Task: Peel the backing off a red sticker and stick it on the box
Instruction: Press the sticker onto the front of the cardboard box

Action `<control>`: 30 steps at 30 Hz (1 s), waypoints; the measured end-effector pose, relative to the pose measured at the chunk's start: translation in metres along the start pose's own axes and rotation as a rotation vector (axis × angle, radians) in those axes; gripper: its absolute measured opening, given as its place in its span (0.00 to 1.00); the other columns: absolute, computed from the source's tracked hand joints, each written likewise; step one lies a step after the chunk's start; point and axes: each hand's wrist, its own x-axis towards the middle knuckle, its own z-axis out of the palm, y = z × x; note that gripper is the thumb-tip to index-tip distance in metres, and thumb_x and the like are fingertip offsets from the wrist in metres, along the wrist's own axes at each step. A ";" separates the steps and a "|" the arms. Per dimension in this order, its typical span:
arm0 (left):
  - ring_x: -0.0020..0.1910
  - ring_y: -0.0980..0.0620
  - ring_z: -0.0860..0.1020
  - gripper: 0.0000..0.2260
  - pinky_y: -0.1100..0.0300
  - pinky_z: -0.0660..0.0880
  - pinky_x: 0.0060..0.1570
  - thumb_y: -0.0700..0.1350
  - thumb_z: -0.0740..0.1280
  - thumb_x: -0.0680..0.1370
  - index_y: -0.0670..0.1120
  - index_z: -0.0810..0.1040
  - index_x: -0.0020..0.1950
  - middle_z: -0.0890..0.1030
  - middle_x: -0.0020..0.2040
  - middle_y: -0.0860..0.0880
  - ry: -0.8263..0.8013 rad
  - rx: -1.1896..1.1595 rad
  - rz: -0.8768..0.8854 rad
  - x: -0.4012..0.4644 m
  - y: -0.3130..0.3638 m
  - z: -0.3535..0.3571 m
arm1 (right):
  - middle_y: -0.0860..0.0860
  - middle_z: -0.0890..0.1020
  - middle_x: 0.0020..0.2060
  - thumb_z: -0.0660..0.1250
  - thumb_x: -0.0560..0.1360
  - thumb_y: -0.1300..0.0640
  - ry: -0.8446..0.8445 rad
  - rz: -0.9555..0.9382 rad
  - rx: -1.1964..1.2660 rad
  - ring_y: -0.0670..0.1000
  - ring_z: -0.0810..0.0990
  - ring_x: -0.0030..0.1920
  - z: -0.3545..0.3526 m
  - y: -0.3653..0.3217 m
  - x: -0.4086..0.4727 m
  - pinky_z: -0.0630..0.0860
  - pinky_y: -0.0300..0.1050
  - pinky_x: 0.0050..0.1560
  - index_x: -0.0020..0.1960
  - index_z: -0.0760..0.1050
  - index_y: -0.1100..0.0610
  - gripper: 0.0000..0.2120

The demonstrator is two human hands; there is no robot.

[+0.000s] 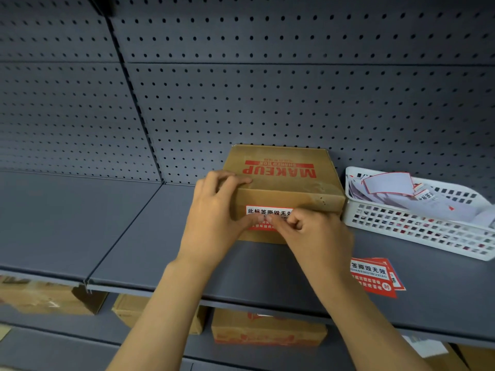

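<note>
A brown cardboard box with red "MAKEUP" print stands on the grey shelf, against the pegboard. A red and white sticker lies flat on the box's front face. My left hand grips the box's left top corner, its thumb pressing on the sticker. My right hand is curled in front of the box, with fingertips pressing the sticker's right part. Both hands hide the sticker's lower half.
A stack of red stickers lies on the grey shelf to the right of my right arm. A white perforated basket with peeled backings stands right of the box. More cardboard boxes sit on the shelf below.
</note>
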 end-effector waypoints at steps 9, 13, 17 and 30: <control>0.60 0.52 0.68 0.29 0.80 0.58 0.56 0.47 0.80 0.67 0.53 0.78 0.66 0.73 0.63 0.51 -0.057 0.029 0.031 0.002 -0.011 -0.005 | 0.47 0.78 0.21 0.67 0.68 0.30 0.028 0.043 0.014 0.51 0.76 0.24 -0.013 0.027 -0.002 0.73 0.43 0.26 0.29 0.76 0.52 0.26; 0.60 0.50 0.70 0.31 0.72 0.60 0.58 0.52 0.81 0.64 0.53 0.77 0.66 0.72 0.62 0.52 -0.074 0.022 0.048 0.003 -0.009 -0.007 | 0.47 0.78 0.21 0.66 0.70 0.30 0.002 0.002 0.046 0.49 0.77 0.23 -0.012 0.028 -0.006 0.76 0.46 0.27 0.29 0.76 0.52 0.26; 0.58 0.52 0.69 0.36 0.64 0.66 0.58 0.61 0.80 0.60 0.51 0.77 0.65 0.72 0.62 0.51 -0.017 0.028 0.047 0.001 -0.002 0.001 | 0.48 0.76 0.20 0.66 0.68 0.29 -0.015 -0.027 0.033 0.51 0.75 0.23 -0.002 0.011 -0.006 0.69 0.41 0.26 0.28 0.73 0.53 0.28; 0.62 0.52 0.66 0.35 0.64 0.65 0.59 0.50 0.82 0.63 0.54 0.74 0.68 0.71 0.64 0.51 -0.070 0.066 0.082 0.000 -0.011 -0.004 | 0.47 0.75 0.19 0.67 0.68 0.30 0.004 0.009 -0.039 0.50 0.75 0.23 -0.018 0.036 -0.004 0.74 0.44 0.28 0.27 0.74 0.52 0.26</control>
